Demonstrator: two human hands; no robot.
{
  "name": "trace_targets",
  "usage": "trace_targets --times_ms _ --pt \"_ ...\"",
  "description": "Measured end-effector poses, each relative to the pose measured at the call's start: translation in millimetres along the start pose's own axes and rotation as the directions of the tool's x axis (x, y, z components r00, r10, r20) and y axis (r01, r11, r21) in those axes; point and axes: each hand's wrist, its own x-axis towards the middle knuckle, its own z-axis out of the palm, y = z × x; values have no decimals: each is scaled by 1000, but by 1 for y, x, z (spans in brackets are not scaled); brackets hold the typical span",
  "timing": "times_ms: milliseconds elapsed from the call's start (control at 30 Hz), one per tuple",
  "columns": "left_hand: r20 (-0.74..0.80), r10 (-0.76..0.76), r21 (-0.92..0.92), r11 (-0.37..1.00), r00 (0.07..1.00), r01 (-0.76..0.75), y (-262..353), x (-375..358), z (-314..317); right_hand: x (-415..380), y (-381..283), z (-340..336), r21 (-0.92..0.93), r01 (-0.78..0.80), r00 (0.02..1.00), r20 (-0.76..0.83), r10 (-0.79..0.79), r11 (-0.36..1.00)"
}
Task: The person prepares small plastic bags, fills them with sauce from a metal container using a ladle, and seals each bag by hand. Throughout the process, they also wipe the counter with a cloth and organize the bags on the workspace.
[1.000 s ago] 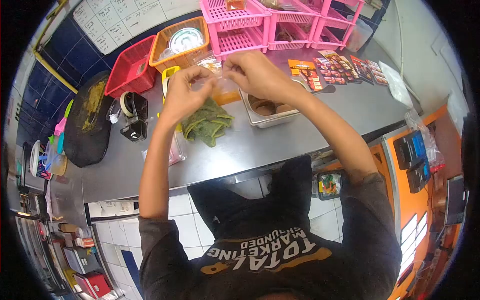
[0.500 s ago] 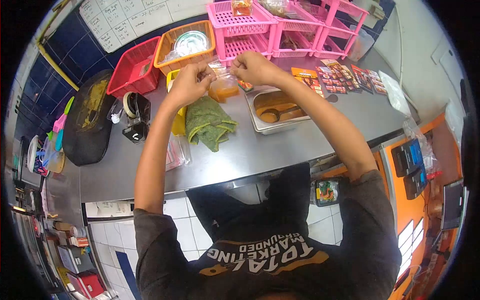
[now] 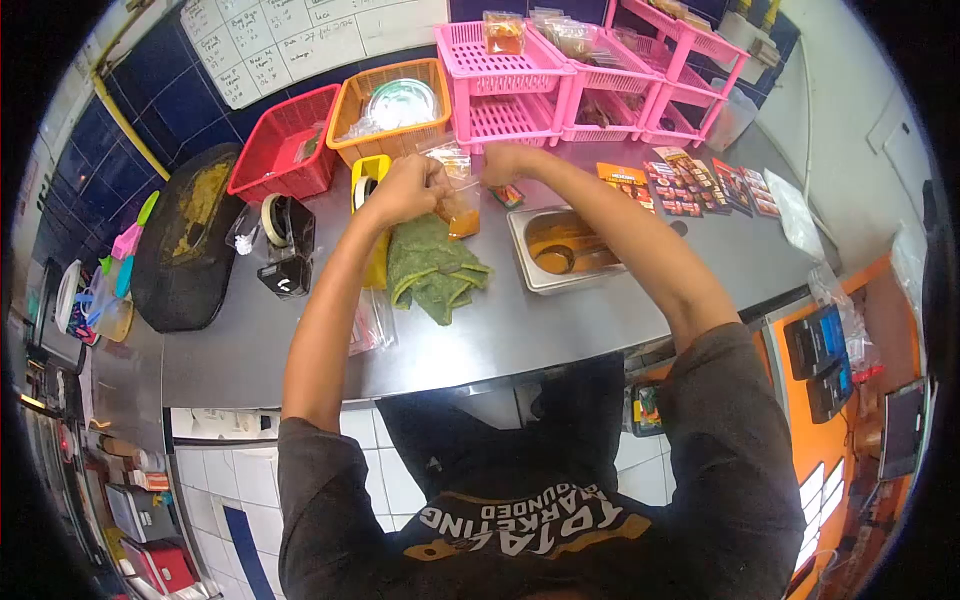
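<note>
A small clear plastic bag [image 3: 459, 216] with orange sauce in its lower part hangs between my hands over the counter. My left hand [image 3: 411, 190] is closed in a pinch at the bag's upper left edge. At its upper right, my right hand [image 3: 512, 164] is closed on the plastic, fingertips partly hidden. A folded green cloth [image 3: 432, 265] lies just below the bag. To the right, a steel container [image 3: 535, 281] holds orange sauce with a ladle [image 3: 553, 259] in it. A yellow tape dispenser [image 3: 374, 272] stands partly behind my left forearm.
Pink tiered racks [image 3: 510, 82], an orange basket [image 3: 345, 146] and a red basket [image 3: 262, 182] line the back. Printed leaflets [image 3: 678, 188] lie right. A black tape dispenser [image 3: 290, 272] and a black case [image 3: 180, 270] stand left on the steel counter [image 3: 520, 340].
The view has tilted, so the counter things sit lower in the picture. My hands still pinch the bag's top; the right hand has turned, its fingers now less visible.
</note>
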Motion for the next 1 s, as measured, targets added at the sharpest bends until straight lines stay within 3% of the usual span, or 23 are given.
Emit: trace_targets --times_ms 100,200,300,367,433,500,600,633,700,800,900,1000 --pt "-19 6 46 999 1000 -5 1 2 -4 9 6 -2 13 91 995 34 -91 996" --pt "-68 30 70 997 997 -25 -2 12 -5 29 21 6 36 218 930 -311 -197 975" --pt "-145 85 66 995 986 -76 -21 30 1 21 13 -8 82 248 910 -361 -204 965" --pt "-203 124 123 987 971 -101 -33 40 8 8 4 -13 -35 163 881 -445 -162 986" --pt "-228 223 291 944 948 -152 -34 42 10 -13 -15 -19 -140 90 863 -483 -147 986" --pt "-183 192 450 888 964 -91 -28 35 9 -51 -46 -30 -239 38 863 -482 -152 970" --pt "-184 283 642 760 941 -103 -12 19 3 -114 -82 -25 -209 172 794 -550 -261 963" --pt "-246 256 607 793 935 -58 14 0 0 -134 -93 -19 -164 166 811 -537 -230 972" --pt "-147 12 487 871 989 62 53 -38 -9 -170 -105 5 -124 200 801 -551 -235 972" --pt "68 -132 417 904 989 92 76 -91 9 -200 -108 42 -79 242 770 -590 -241 967" --pt "-59 -74 515 852 995 94 56 -100 45 -213 -116 68 4 241 781 -594 -192 970" --pt "-131 44 402 916 990 13 46 -102 47 -223 -131 79 113 206 814 -571 -106 972"
